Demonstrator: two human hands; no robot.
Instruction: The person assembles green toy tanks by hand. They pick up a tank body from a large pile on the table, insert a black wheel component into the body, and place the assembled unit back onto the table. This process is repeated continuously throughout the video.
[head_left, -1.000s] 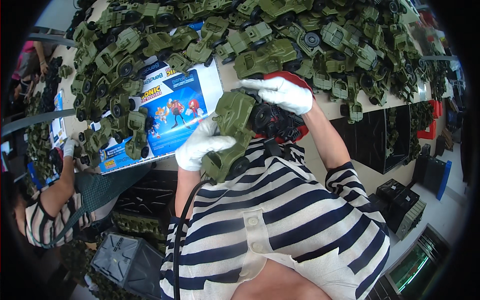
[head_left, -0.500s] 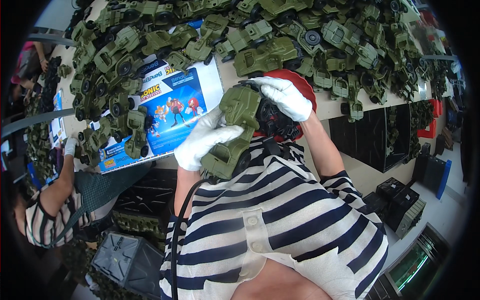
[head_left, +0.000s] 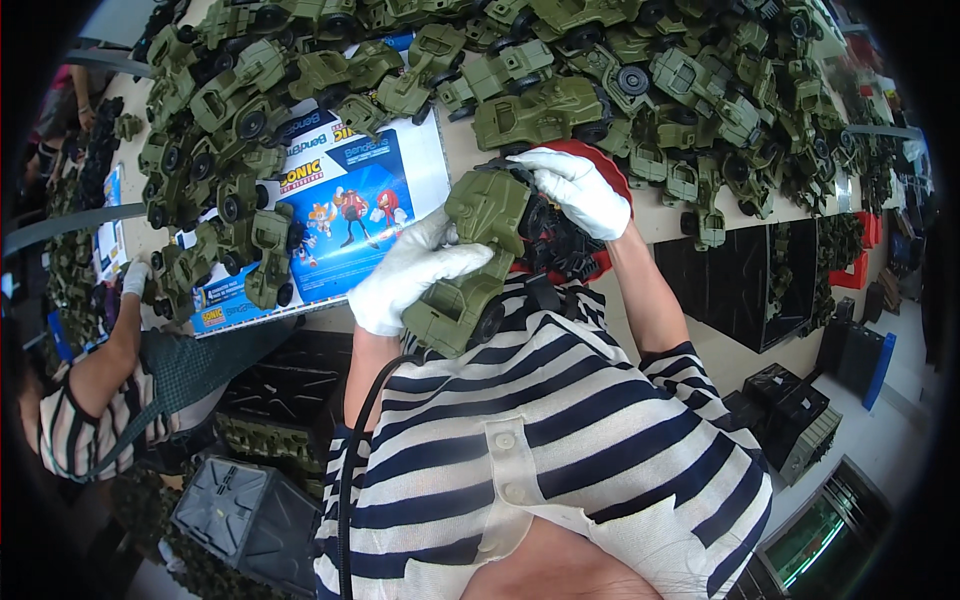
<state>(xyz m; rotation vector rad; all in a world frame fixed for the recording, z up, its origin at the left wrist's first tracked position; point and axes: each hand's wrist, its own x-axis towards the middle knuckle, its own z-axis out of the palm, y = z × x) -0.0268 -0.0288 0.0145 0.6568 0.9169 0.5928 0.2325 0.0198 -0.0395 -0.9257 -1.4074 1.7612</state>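
Observation:
My left hand (head_left: 412, 278), in a white glove, is wrapped round an olive-green toy jeep (head_left: 452, 312). The jeep is tilted in front of my striped shirt, its front end away from me. At that end, the fingers of my gloved right hand (head_left: 583, 195) are pressed together beside a small dark part (head_left: 497, 163); whether they grip it is hard to make out. Below and beside the right hand, a red basin (head_left: 618, 172) holds a heap of black parts (head_left: 562, 245), partly hidden by the jeep and hand.
Olive toy jeeps (head_left: 545, 110) lie piled across the far table. A blue-and-white printed cardboard sheet (head_left: 350, 262) lies under some at the left. Black crates (head_left: 715, 285) stand below the table at right, a grey crate (head_left: 240, 515) at lower left. A co-worker's gloved hand (head_left: 136, 278) is at far left.
The jeep has shifted slightly to the right in my left hand's grip. My right fingertips have moved a little to the right along its front end.

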